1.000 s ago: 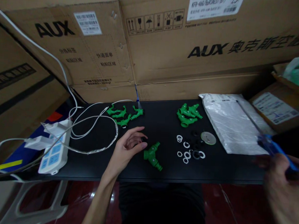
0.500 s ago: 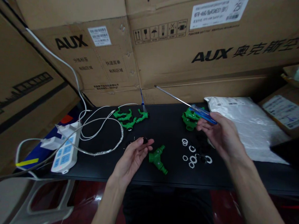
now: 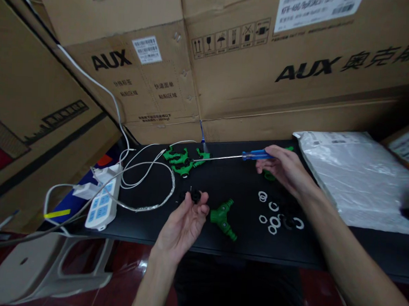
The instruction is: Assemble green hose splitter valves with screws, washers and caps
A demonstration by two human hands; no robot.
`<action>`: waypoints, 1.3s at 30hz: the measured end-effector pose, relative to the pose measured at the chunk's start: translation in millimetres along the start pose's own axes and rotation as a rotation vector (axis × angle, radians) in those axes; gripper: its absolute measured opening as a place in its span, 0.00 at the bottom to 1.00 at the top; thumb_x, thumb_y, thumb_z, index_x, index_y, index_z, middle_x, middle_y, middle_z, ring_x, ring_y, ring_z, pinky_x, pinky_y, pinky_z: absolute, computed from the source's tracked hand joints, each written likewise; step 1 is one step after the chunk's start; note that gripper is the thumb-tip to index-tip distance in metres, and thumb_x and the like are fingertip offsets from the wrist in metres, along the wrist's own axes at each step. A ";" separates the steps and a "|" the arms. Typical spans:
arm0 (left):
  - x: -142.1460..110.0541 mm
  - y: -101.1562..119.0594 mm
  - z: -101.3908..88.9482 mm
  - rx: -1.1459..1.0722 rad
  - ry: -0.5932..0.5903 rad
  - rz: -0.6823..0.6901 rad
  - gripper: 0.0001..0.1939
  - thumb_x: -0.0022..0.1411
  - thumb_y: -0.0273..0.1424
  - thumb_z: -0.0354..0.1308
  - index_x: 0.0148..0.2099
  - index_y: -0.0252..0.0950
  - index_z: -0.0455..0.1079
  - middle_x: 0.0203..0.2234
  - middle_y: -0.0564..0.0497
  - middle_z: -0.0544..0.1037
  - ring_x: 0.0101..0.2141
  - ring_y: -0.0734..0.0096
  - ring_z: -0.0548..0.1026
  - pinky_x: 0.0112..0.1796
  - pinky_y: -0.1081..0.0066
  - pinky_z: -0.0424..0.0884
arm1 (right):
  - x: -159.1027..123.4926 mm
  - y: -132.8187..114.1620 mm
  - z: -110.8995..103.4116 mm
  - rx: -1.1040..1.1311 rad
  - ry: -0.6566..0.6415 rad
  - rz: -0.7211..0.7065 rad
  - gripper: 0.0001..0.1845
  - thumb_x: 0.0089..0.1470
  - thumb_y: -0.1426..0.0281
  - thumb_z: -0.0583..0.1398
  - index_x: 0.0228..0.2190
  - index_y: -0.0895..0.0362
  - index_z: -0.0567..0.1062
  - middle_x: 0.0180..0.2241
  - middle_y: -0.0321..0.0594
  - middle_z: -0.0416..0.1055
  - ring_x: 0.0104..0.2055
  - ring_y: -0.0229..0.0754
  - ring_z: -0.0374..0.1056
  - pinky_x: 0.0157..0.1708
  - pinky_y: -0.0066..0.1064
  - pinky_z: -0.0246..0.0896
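My right hand [image 3: 281, 168] is closed round the blue handle of a screwdriver [image 3: 255, 154]. Its long shaft points left, the tip ending in line with the green pieces at the back. Between the thumb and fingers of my left hand [image 3: 185, 223] is a small black round part [image 3: 196, 197]; its exact kind is unclear. Just right of that hand, a green Y-shaped hose connector [image 3: 223, 218] lies on the black table. More green connectors [image 3: 181, 161] lie at the back left. Another green connector [image 3: 269, 175] is partly hidden beneath my right hand.
White and black rings [image 3: 274, 222] lie right of the middle. A white power strip [image 3: 103, 207] with plugs and looping cables [image 3: 143, 209] takes up the left. A white plastic package [image 3: 357, 184] lies at right. Large cardboard boxes [image 3: 235, 81] stand behind; a stool [image 3: 20, 262] is below left.
The screwdriver has swung from pointing up and left to nearly level, its tip lower. My left hand still holds the black part, now turned more into view. The camera view has shifted slightly.
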State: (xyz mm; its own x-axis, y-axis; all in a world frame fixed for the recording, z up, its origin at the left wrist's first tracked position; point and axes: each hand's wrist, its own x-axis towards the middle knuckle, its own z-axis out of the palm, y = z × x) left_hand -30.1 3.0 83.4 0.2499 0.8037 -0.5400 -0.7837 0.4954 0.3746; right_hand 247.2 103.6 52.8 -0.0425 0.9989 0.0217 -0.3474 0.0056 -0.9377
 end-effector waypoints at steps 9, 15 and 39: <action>9.5 -1.2 -21.8 0.283 -0.003 0.184 0.15 0.53 0.38 0.75 0.41 0.36 0.82 0.31 0.50 0.85 0.29 0.76 0.82 0.33 0.83 0.78 | -2.6 2.9 0.7 0.009 0.037 -0.031 0.13 0.53 0.62 0.68 0.27 0.58 0.73 0.23 0.41 0.79 0.22 0.39 0.75 0.25 0.27 0.71; 16.0 -20.0 -31.4 1.108 0.071 0.634 0.15 0.56 0.39 0.72 0.44 0.38 0.81 0.39 0.48 0.84 0.41 0.63 0.80 0.47 0.67 0.74 | -5.6 1.2 4.1 0.003 0.042 -0.033 0.12 0.54 0.63 0.67 0.27 0.57 0.73 0.23 0.41 0.79 0.22 0.38 0.74 0.25 0.27 0.71; 43.8 -49.8 -34.4 1.427 -0.024 0.845 0.05 0.60 0.32 0.68 0.39 0.39 0.76 0.41 0.47 0.83 0.43 0.59 0.81 0.48 0.62 0.74 | -10.4 7.4 7.4 -0.002 -0.036 -0.022 0.13 0.58 0.61 0.65 0.28 0.56 0.71 0.25 0.40 0.79 0.23 0.38 0.74 0.28 0.30 0.69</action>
State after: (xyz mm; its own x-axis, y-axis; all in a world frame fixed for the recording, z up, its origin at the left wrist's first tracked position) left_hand 0.3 2.1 15.2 0.0716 0.9832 0.1681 0.4215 -0.1825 0.8883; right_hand 238.1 93.0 48.2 -0.0682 0.9962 0.0548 -0.3467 0.0279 -0.9376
